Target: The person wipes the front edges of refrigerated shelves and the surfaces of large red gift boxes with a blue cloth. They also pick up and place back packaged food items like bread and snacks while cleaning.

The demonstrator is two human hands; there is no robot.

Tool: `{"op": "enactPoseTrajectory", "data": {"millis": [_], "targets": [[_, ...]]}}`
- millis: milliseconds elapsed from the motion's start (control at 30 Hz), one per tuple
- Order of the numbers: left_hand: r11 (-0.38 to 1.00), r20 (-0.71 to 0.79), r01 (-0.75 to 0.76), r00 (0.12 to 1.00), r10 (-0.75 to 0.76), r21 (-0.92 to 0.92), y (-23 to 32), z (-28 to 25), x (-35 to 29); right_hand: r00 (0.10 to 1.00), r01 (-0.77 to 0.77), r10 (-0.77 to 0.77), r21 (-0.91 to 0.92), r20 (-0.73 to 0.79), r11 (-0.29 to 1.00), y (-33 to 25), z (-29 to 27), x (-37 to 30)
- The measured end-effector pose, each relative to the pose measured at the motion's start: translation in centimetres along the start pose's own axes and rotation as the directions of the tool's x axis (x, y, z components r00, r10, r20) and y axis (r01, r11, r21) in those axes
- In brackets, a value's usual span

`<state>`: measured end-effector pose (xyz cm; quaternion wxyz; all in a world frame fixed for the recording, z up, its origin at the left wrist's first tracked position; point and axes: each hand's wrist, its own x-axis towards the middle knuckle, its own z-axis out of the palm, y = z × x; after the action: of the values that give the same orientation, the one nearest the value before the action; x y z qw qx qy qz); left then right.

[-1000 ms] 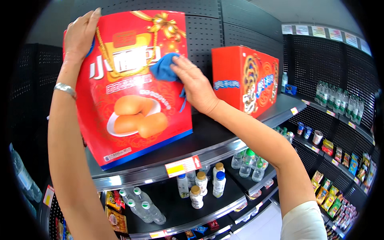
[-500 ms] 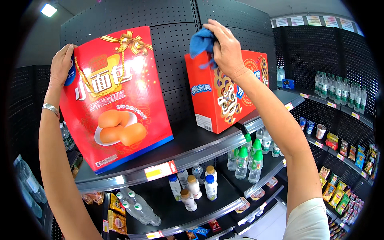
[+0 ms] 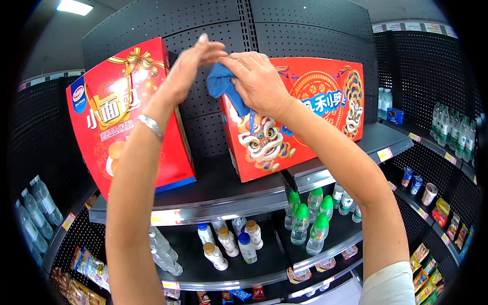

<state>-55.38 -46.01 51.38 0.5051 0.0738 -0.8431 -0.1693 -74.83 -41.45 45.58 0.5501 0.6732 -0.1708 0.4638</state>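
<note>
Head view: both hands met at a blue cloth, high in front of a red gift box.

Nearest, the right hand [image 3: 259, 81] gripped the blue cloth [image 3: 223, 86] against the top left corner of the lion-patterned red box [image 3: 305, 127]. The left hand [image 3: 190, 66], fingers open, touched the cloth's upper edge. Beside it stood a taller red box [image 3: 122, 112] on the top shelf [image 3: 223, 195].
</note>
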Motion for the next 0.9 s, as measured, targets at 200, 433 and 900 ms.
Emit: {"op": "enactPoseTrajectory", "data": {"millis": [200,433,900], "targets": [[0.979,-0.164,0.052,0.983,-0.086,-0.199,-2.5,3.5,-1.0,0.992,0.121,-0.12,0.033,-0.031,0.992,1.8,0.0,-2.0],[1.0,-0.235,-0.006,0.972,0.002,-0.017,-2.5,4.1,-1.1,0.933,0.178,-0.236,0.224,0.271,0.958,-0.7,-2.4,-7.8],[0.991,-0.394,-0.098,0.918,0.053,-0.094,-3.8,7.3,-1.3,0.792,0.414,-0.49,0.27,0.363,0.869,0.2,-3.8,-11.6]]}}
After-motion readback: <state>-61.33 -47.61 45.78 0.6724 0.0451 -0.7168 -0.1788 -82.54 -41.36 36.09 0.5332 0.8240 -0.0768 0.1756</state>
